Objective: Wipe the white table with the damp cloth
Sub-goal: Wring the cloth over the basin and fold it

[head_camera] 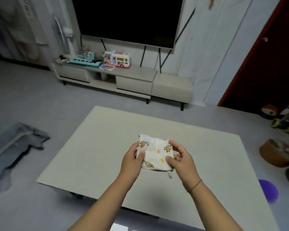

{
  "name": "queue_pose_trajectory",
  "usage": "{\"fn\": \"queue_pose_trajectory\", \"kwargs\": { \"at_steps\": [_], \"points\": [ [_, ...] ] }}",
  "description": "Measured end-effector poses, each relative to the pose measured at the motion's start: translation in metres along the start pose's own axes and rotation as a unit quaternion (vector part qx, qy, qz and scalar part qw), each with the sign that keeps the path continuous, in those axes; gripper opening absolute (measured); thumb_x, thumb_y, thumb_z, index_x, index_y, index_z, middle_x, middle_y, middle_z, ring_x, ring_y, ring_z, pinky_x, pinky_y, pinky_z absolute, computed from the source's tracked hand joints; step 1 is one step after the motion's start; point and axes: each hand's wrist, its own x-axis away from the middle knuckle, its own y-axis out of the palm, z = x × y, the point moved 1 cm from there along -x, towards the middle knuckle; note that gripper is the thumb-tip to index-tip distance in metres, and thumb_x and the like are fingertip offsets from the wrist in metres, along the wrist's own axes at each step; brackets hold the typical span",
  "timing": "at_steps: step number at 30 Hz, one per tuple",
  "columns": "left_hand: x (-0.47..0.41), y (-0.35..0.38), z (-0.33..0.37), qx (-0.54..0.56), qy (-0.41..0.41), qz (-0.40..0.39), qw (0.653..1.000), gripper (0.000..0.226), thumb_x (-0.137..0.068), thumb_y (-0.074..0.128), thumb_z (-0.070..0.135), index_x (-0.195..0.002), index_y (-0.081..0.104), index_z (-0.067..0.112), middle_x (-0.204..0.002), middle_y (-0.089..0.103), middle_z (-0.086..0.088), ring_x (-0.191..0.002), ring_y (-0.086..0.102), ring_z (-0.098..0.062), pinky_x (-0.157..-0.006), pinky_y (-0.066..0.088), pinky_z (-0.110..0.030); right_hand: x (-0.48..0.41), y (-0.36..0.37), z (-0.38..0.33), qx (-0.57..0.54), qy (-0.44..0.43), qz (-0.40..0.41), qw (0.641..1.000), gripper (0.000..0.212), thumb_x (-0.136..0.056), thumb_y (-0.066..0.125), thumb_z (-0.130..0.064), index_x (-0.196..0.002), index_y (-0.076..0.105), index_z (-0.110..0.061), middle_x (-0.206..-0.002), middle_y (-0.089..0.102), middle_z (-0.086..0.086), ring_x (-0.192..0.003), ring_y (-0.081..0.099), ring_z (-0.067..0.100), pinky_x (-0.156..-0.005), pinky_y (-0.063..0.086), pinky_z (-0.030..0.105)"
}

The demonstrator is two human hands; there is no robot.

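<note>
Both hands hold a folded damp cloth point(154, 153) above the middle of the white tabletop point(97, 147), not yet pressed to it. The left hand point(132, 160) pinches the cloth's left edge between thumb and fingers; the right hand point(180, 158) clamps the right edge, thumb on top near the lower corner. The cloth, printed with small yellow animals, spans the gap between the two hands, its longer side running roughly left to right, a small loop hanging from its lower right corner. Neither hand is nearer: each has its own edge.

Bare surface lies on every side, widest toward the far left corner and toward the right edge, with nothing standing on it. The coming move appears to be straight down, laying the cloth flat, then sweeping outward. Off the right edge, on the floor, sit a purple ball point(269, 191) and a round brown container point(276, 152); jeans point(15, 147) lie on the floor at left.
</note>
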Motion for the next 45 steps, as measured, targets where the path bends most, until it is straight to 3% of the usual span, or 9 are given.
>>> {"fn": "queue_pose_trajectory", "kwargs": {
  "at_steps": [9,15,18,22,25,28,32,37,45],
  "points": [
    [-0.036,-0.230,-0.042,-0.002,-0.050,0.078,0.996,0.034,-0.095,0.049,0.007,-0.125,0.055,0.022,-0.113,0.068,0.004,-0.100,0.065,-0.012,-0.090,0.053,-0.034,-0.035,0.239,0.019,0.032,0.028,-0.080,0.996,0.053,-0.081,0.056,0.010,-0.121,0.055,-0.026,-0.106,0.063,0.000,-0.060,0.059,-0.001,-0.051,0.047,0.019],
    [-0.064,-0.339,-0.078,-0.016,-0.091,0.102,0.990,0.035,-0.094,0.050,0.007,-0.125,0.054,0.022,-0.111,0.066,0.006,-0.101,0.063,-0.008,-0.081,0.050,-0.019,-0.054,0.351,0.041,0.058,0.054,-0.113,0.990,0.055,-0.081,0.055,0.008,-0.123,0.054,-0.028,-0.118,0.058,0.000,-0.068,0.056,0.003,-0.054,0.049,0.021],
    [-0.080,-0.369,-0.097,-0.029,-0.115,0.105,0.987,0.035,-0.094,0.049,0.008,-0.126,0.053,0.022,-0.115,0.065,0.005,-0.104,0.061,-0.009,-0.086,0.048,-0.022,-0.069,0.385,0.053,0.072,0.070,-0.119,0.988,0.055,-0.081,0.054,0.008,-0.122,0.054,-0.030,-0.120,0.057,0.000,-0.077,0.056,0.016,-0.059,0.052,0.024],
    [-0.106,-0.398,-0.123,-0.042,-0.143,0.099,0.984,0.035,-0.094,0.048,0.008,-0.127,0.053,0.021,-0.116,0.065,0.003,-0.104,0.061,-0.011,-0.089,0.050,-0.026,-0.095,0.421,0.075,0.085,0.091,-0.122,0.985,0.054,-0.082,0.053,0.008,-0.120,0.054,-0.031,-0.120,0.057,0.002,-0.078,0.057,0.016,-0.060,0.052,0.022],
    [-0.129,-0.417,-0.143,-0.060,-0.165,0.087,0.981,0.037,-0.095,0.048,0.008,-0.128,0.051,0.024,-0.115,0.063,0.008,-0.103,0.060,-0.007,-0.082,0.047,-0.015,-0.114,0.445,0.100,0.092,0.113,-0.115,0.983,0.054,-0.084,0.050,0.009,-0.120,0.054,-0.030,-0.122,0.056,0.002,-0.072,0.055,0.013,-0.061,0.049,0.018],
    [-0.156,-0.437,-0.167,-0.107,-0.181,0.078,0.975,0.040,-0.095,0.047,0.007,-0.133,0.049,0.019,-0.124,0.061,-0.001,-0.109,0.057,-0.012,-0.095,0.045,-0.026,-0.133,0.470,0.128,0.100,0.143,-0.106,0.979,0.055,-0.084,0.046,0.012,-0.118,0.054,-0.031,-0.122,0.056,0.003,-0.068,0.053,0.014,-0.062,0.047,0.017],
    [-0.183,-0.458,-0.206,-0.197,-0.190,0.036,0.961,0.043,-0.096,0.046,0.008,-0.138,0.045,0.014,-0.136,0.053,-0.004,-0.124,0.050,-0.018,-0.105,0.038,-0.031,-0.147,0.499,0.166,0.120,0.184,-0.079,0.972,0.056,-0.082,0.044,0.013,-0.122,0.053,-0.027,-0.126,0.052,0.003,-0.072,0.051,0.018,-0.071,0.049,0.028],
    [-0.207,-0.484,-0.251,-0.238,-0.220,-0.028,0.946,0.048,-0.095,0.044,0.007,-0.142,0.041,0.019,-0.140,0.051,-0.001,-0.126,0.049,-0.019,-0.104,0.039,-0.032,-0.153,0.534,0.206,0.143,0.223,-0.051,0.963,0.057,-0.081,0.044,0.014,-0.123,0.051,-0.024,-0.124,0.050,0.003,-0.083,0.053,0.020,-0.080,0.050,0.036],
    [-0.225,-0.526,-0.325,-0.242,-0.214,-0.124,0.938,0.059,-0.093,0.046,0.003,-0.145,0.033,0.028,-0.141,0.049,0.003,-0.126,0.049,-0.015,-0.103,0.042,-0.030,-0.143,0.585,0.271,0.196,0.219,0.039,0.955,0.062,-0.077,0.043,0.017,-0.122,0.052,-0.024,-0.121,0.053,0.000,-0.100,0.053,0.016,-0.090,0.044,0.025]
  ]
}}
